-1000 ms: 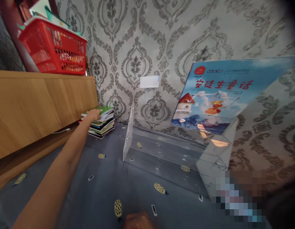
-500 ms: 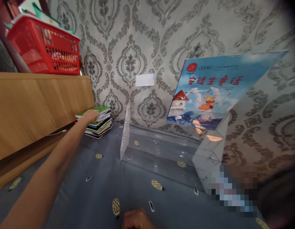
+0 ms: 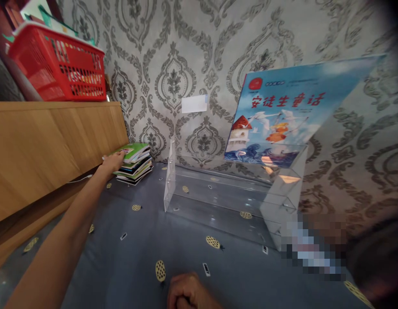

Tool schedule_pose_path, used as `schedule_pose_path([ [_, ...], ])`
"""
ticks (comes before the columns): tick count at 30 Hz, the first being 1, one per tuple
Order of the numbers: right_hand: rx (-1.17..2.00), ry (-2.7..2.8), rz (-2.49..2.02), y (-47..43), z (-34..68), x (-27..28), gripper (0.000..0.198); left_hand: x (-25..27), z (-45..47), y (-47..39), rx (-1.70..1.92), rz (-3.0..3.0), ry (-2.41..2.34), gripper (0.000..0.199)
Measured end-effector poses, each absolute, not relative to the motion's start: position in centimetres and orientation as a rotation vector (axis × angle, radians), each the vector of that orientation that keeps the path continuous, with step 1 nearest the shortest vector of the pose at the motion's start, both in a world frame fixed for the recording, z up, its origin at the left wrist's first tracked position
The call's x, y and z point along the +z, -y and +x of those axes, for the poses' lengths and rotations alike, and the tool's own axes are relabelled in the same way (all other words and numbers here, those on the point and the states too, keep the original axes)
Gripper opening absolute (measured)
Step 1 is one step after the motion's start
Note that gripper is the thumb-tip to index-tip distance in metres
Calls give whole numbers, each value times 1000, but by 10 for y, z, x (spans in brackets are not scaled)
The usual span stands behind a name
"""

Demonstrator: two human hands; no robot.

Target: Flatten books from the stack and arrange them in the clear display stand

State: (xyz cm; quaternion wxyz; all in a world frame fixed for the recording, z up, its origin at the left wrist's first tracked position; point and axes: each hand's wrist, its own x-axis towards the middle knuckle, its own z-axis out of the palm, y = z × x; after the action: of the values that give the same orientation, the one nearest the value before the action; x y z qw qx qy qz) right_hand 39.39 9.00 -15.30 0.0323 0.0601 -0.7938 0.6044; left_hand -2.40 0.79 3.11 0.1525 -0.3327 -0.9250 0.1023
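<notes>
Out with the left hand (image 3: 114,162), stretched to 9 o'clock and laid over the near edge of the green book (image 3: 138,150) topping one stack of books (image 3: 137,168)! Fingers spread flat-ish across the cover; can't tell whether gripping, with the thumb and underside hidden. Down at 6 o'clock, showing the right hand (image 3: 187,289) curled into a loose fist, holding nothing visible. Counting up: two bare hands; one stack, just beside one wooden cabinet (image 3: 60,146) at 9 o'clock, too tightly packed to number; one clear stand (image 3: 218,204) on the grey-blue cloth (image 3: 137,257) at 5 o'clock; just one blue book (image 3: 279,116) in it, standing cover-out at 2 o'clock; one red basket (image 3: 57,64) atop the cabinet, up at 10 o'clock; one white label (image 3: 194,104) on the wall (image 3: 211,51), near 12 o'clock. And shifted, compared with half a second ago: slid toward 9 o'clock with that left hand, baring more green cover and a small picture on it! Showing more of the fist at 6 o'clock, too. Unchanged at 2 o'clock: same blue book, same end of the stand.
</notes>
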Motion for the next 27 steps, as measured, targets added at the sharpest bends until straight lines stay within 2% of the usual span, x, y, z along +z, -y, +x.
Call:
schedule_pose_path([
  [10,1893,2378,135,-85,401,-142,15,26,14,-16,378,-1111,2409,36],
  [12,1877,2397,100,-85,403,-138,17,23,21,-18,365,-1143,2369,39],
  [17,1808,2464,97,-86,402,-140,20,9,22,-21,309,-1084,2408,62],
  [27,1772,2423,128,-85,402,-142,19,-34,36,-14,221,-934,2447,69],
])
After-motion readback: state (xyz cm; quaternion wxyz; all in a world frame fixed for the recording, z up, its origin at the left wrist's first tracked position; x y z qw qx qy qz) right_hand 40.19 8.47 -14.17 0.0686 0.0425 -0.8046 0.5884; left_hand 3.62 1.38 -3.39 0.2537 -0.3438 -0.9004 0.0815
